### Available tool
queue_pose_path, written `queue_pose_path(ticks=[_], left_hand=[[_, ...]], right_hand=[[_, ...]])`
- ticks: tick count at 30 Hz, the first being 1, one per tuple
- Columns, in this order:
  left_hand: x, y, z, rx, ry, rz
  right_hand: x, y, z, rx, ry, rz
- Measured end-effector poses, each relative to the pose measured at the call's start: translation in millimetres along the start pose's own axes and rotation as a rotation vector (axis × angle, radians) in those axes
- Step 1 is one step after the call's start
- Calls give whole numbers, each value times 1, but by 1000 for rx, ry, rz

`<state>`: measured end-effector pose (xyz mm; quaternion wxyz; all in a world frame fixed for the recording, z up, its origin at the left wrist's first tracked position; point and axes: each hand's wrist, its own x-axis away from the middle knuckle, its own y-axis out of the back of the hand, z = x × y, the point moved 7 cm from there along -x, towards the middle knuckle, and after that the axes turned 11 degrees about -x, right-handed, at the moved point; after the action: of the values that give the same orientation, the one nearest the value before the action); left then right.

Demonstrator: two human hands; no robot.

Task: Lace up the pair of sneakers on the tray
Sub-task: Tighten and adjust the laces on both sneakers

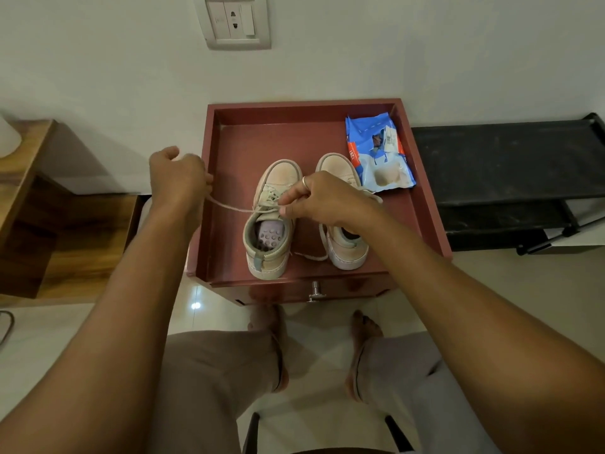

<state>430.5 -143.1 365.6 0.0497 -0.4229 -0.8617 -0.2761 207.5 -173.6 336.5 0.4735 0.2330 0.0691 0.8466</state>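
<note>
Head view, single frame. Tray [209, 191]: dark red, raised walls, set against the room wall, steel knob [315, 290] on the front face below it. Both sneakers are inside, toes pointing away from me, side by side, not touching. Left sneaker [281, 176] sits mid-tray, with its purple dotted insole [269, 233] visible in the opening. Right sneaker [337, 163] is just beside it, and my right wrist covers its middle.

Left hand [176, 178]: out past the tray's left wall, fingers curled round one end of the lace [229, 207]. Lace runs taut from there to the upper eyelets of the left sneaker.

Right hand [324, 198]: over the left sneaker's tongue, thumb and forefinger pinching the lace right at the eyelets, other fingers loosely bent. Ring [304, 181] on one finger.

Right sneaker is not laced tight: loose lace end [311, 256] lies on the tray floor between the two heels.

Blue and white packet [379, 152], torn open, lies in the tray's far right corner. Its near edge meets the right sneaker's toe; touching or overlapping, can't tell.

Around: wall socket [234, 19] above, black rack [507, 152] right of the tray, wooden unit [39, 208] on the left, my bare feet [363, 326] on the tiled floor.
</note>
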Motion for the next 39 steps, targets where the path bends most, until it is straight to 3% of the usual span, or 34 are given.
queue_pose_path(ticks=[2, 4, 7, 10, 15, 19, 26, 32, 36, 39], left_hand=[[-2, -1, 8, -321, 77, -4], [1, -10, 2, -512, -70, 74], [18, -40, -12, -639, -422, 386], [40, -68, -7, -845, -529, 640], [37, -81, -5, -964, -585, 587], [38, -81, -6, -948, -624, 568], [30, -72, -11, -834, -593, 500], [30, -62, -17, -751, -576, 412], [37, -53, -28, -478, -555, 420], [41, -50, -34, -304, -586, 471]], right_hand=[[0, 1, 2, 34, 19, 1], [2, -1, 7, 121, 50, 12], [3, -2, 13, 255, 115, -16], [3, 2, 16, 298, 167, -90], [3, 7, 18, 222, 170, -159], [2, 8, 16, 151, 198, -206], [5, 21, 24, 183, 359, -443], [8, 3, 26, 58, 304, -202], [4, -8, 13, -13, 200, -144], [2, -14, 16, -128, 224, -129]])
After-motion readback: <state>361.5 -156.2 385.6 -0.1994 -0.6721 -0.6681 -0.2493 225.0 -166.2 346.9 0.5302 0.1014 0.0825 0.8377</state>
